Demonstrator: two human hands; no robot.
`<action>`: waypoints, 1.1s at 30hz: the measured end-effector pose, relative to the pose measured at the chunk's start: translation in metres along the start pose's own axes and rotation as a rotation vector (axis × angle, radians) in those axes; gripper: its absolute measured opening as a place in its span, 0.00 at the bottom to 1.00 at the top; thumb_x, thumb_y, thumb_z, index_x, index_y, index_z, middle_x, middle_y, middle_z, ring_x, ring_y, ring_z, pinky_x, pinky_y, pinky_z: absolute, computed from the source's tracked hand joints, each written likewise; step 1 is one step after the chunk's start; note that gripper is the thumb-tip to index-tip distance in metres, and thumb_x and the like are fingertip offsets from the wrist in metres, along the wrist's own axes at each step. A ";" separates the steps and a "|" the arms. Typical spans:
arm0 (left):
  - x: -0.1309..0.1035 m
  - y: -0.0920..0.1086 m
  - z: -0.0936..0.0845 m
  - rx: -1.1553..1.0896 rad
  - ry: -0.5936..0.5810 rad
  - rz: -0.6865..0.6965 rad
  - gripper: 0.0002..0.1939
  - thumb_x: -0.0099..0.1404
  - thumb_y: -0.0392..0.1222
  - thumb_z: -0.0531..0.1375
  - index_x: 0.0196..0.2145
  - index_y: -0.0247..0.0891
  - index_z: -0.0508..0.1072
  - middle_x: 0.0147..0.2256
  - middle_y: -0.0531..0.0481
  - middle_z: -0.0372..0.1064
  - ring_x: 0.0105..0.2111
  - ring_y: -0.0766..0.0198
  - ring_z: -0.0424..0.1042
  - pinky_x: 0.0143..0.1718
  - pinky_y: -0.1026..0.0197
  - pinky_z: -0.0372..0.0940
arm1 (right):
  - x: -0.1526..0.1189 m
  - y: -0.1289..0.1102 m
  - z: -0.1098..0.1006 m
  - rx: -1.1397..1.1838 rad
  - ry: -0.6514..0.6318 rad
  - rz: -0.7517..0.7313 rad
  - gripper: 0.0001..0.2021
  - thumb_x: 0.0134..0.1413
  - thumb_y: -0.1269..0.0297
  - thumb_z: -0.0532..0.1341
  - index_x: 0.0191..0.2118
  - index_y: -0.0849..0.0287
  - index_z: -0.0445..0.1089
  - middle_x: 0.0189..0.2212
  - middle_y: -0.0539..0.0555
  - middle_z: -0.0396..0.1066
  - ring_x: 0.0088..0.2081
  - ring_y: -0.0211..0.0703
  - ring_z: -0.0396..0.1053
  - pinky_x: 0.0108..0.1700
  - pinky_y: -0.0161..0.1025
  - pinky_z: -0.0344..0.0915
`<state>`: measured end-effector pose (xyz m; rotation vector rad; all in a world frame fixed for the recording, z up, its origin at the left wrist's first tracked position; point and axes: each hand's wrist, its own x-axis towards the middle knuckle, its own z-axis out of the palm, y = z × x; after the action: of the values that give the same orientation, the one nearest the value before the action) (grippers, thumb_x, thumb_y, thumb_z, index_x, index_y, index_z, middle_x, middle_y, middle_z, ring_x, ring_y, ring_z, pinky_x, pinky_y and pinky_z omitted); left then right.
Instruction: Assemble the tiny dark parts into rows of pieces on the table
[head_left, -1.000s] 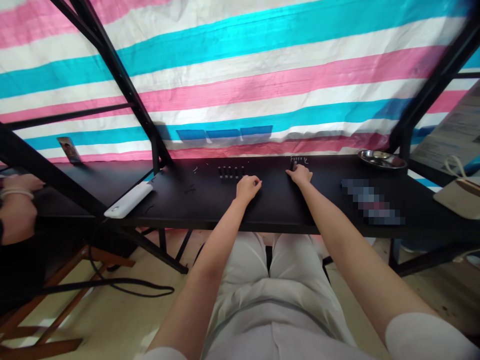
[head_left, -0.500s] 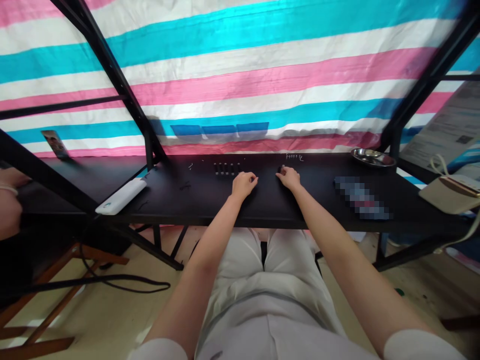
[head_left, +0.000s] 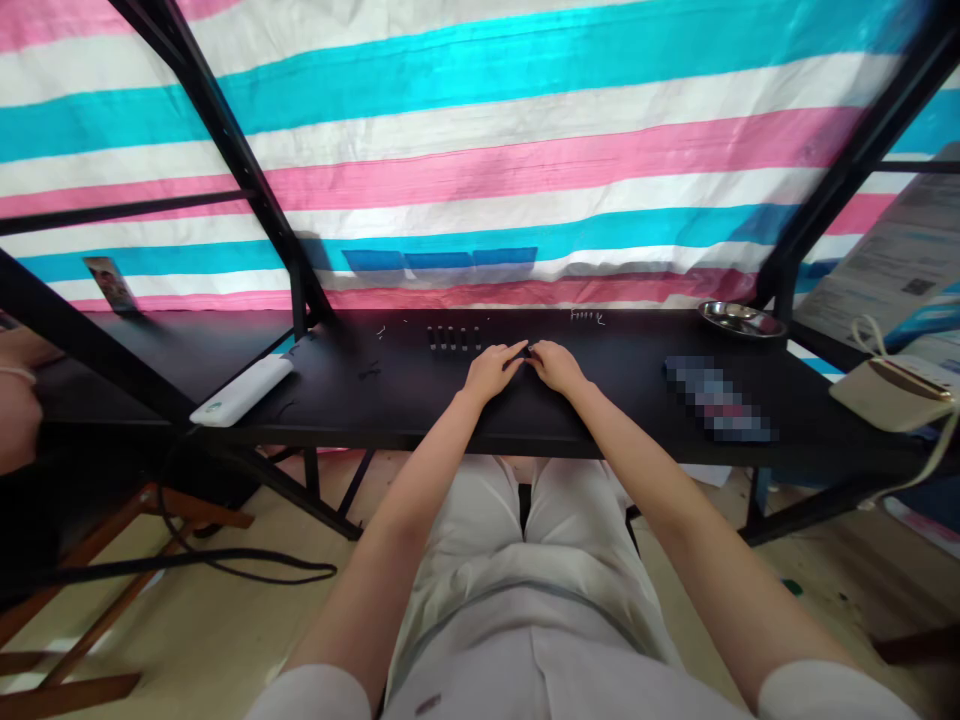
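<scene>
Over the middle of the black table (head_left: 405,405), my left hand (head_left: 493,371) and my right hand (head_left: 556,367) meet fingertip to fingertip. The left index finger reaches toward the right hand, with the thumb below it; whatever they pinch is too small to make out. Between my right thumb and fingers is a small black piece (head_left: 529,351), mostly hidden. Just beyond my left hand stands a row of several small dark cylinders (head_left: 451,339) with pale ends. Thin pale curled bits (head_left: 587,317) lie in a line at the back, beyond my right hand.
A long white device (head_left: 241,392) lies at the left. A shiny metal dish (head_left: 742,321), a pixelated item (head_left: 720,400) and a beige bag (head_left: 889,390) are at the right. Black frame bars rise on both sides. Another person's arm (head_left: 19,410) shows at far left.
My right hand has moved left, with the small black piece, to meet my left hand. My left hand stays nearly in place, its index finger now stretched further toward the right.
</scene>
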<state>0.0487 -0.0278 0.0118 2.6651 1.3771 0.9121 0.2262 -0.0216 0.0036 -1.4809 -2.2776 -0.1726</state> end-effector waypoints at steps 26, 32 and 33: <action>0.003 -0.003 0.000 -0.160 0.431 0.073 0.11 0.68 0.39 0.49 0.43 0.36 0.68 0.38 0.45 0.70 0.41 0.62 0.68 0.44 0.60 0.64 | -0.005 -0.018 -0.008 -0.131 -0.104 0.112 0.16 0.65 0.58 0.44 0.43 0.60 0.65 0.39 0.60 0.72 0.40 0.46 0.68 0.36 0.36 0.55; 0.003 -0.003 0.000 -0.176 0.453 0.085 0.12 0.68 0.41 0.49 0.43 0.37 0.69 0.38 0.45 0.70 0.40 0.62 0.68 0.43 0.59 0.65 | -0.006 -0.018 -0.008 -0.158 -0.093 0.138 0.16 0.65 0.58 0.44 0.42 0.60 0.64 0.38 0.60 0.72 0.38 0.46 0.69 0.34 0.37 0.55; 0.003 -0.003 0.000 -0.178 0.446 0.090 0.12 0.68 0.42 0.49 0.43 0.37 0.69 0.37 0.45 0.70 0.40 0.62 0.68 0.43 0.59 0.65 | -0.006 -0.018 -0.008 -0.156 -0.096 0.127 0.16 0.65 0.58 0.44 0.42 0.60 0.65 0.38 0.60 0.72 0.39 0.46 0.69 0.34 0.37 0.54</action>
<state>0.0478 -0.0234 0.0125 2.5013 1.1654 1.6323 0.2142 -0.0369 0.0108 -1.7425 -2.2795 -0.2514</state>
